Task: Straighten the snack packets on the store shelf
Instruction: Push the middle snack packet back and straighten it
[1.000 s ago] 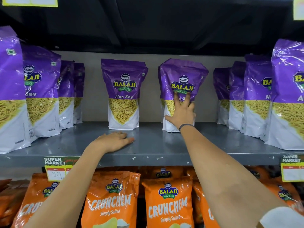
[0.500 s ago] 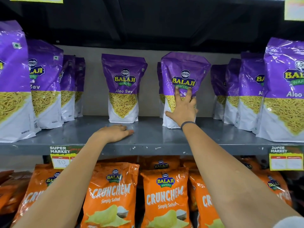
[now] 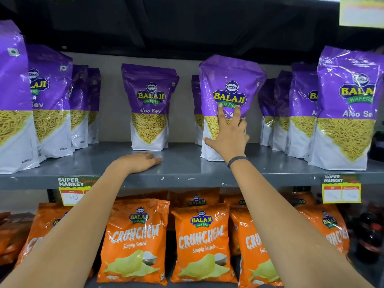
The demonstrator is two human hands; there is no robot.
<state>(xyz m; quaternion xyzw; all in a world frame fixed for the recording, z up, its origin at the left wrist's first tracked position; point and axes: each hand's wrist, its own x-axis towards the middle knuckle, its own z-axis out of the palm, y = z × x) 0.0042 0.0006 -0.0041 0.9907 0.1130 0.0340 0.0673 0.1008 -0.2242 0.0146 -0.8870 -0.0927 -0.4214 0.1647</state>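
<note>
Purple Balaji Aloo Sev packets stand on a grey metal shelf (image 3: pixel 187 169). My right hand (image 3: pixel 228 138) grips the lower front of one purple packet (image 3: pixel 230 84), thumb at its left side and fingers spread over the label; its top bends a little. Another packet stands just behind it. A lone purple packet (image 3: pixel 149 107) stands upright to the left, at mid shelf. My left hand (image 3: pixel 137 163) lies flat, palm down, on the shelf in front of that packet, holding nothing.
Rows of purple packets fill the shelf's left (image 3: pixel 49 100) and right (image 3: pixel 347 109) ends. Orange Crunchem packets (image 3: pixel 135 242) stand on the shelf below. Price tags (image 3: pixel 340 189) hang on the shelf's front edge. A dark shelf underside sits above.
The gripped purple packet has come forward toward the shelf's front edge with my right hand on it. My left hand has stayed flat on the shelf.
</note>
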